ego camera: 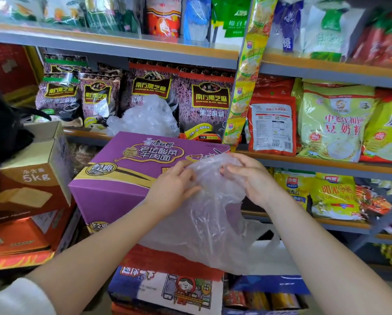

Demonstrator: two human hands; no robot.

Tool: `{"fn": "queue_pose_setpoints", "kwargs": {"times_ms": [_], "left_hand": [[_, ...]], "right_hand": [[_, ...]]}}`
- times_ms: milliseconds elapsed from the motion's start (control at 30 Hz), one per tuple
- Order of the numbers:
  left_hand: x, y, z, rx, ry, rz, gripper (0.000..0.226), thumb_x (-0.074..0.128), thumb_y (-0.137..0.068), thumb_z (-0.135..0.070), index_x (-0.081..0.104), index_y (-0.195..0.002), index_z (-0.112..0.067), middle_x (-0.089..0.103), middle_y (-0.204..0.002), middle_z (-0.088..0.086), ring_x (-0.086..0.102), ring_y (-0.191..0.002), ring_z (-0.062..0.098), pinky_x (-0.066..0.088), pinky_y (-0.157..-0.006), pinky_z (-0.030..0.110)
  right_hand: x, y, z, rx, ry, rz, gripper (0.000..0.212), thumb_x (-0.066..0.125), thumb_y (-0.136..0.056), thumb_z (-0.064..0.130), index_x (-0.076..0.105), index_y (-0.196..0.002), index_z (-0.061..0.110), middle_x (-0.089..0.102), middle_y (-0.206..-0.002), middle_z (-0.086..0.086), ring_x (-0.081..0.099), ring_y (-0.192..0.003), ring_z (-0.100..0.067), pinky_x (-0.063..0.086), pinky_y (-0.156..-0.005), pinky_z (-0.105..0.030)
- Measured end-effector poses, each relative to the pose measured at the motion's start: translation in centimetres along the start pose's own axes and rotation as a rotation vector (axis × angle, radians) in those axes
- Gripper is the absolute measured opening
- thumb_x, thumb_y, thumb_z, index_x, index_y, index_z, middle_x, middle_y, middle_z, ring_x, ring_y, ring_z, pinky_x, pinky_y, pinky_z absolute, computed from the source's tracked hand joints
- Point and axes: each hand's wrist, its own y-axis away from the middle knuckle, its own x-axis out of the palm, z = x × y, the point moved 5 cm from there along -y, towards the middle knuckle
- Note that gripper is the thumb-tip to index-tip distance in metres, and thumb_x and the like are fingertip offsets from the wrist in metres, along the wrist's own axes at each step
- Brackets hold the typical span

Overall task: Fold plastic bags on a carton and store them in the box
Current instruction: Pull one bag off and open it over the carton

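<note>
Both-handed, the left hand (173,187) and right hand (253,178) pinch 1 clear bag (215,214) by its top, letting it hang straight above the purple carton (122,178) for folding.

Two bare forearms reach in from the near edge, ending in the left hand (172,187) and the right hand (251,178), both ungloved and free of rings, watches or bracelets. A white sleeve (20,298), soft and slightly blurred, covers the left arm at the near left corner. The right arm shows no sleeve. Fingernails are short and unpainted.
</note>
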Motion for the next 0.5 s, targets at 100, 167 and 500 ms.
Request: {"fn": "queue_pose_setpoints", "kwargs": {"times_ms": [100,167,500], "left_hand": [[0.8,-0.2,1.7,-0.160,-0.109,0.064,0.021,0.052,-0.089,-0.015,0.059,-0.108,-0.012,0.056,-0.111,0.008,0.056,-0.102,0.033,0.046,-0.075,0.039],[0.6,-0.1,2.9,-0.278,-0.120,0.060,0.027,0.048,-0.089,-0.007,0.057,-0.115,-0.013,0.055,-0.116,0.007,0.052,-0.108,0.031,0.043,-0.077,0.038],[0.5,0.9,4.7,-0.138,-0.051,-0.016,0.040,0.034,-0.087,-0.026,0.067,-0.092,-0.004,0.067,-0.093,0.012,0.063,-0.077,0.036,0.051,-0.058,0.038]], "right_hand": [[-1.5,-0.2,0.2,-0.143,0.650,-0.089,0.018,0.062,-0.082,0.000,0.059,-0.084,0.018,0.064,-0.087,-0.003,0.063,-0.080,-0.019,0.051,-0.074,-0.028],[-2.5,-0.5,0.2,-0.180,1.120,-0.134,0.018,0.058,-0.084,0.003,0.057,-0.081,0.021,0.061,-0.088,0.001,0.058,-0.083,-0.017,0.048,-0.074,-0.030],[-5.3,0.2,0.6,-0.017,1.050,-0.471,0.048,0.051,-0.083,0.001,0.049,-0.129,0.014,0.043,-0.137,-0.008,0.042,-0.125,-0.027,0.037,-0.104,-0.039]]}}
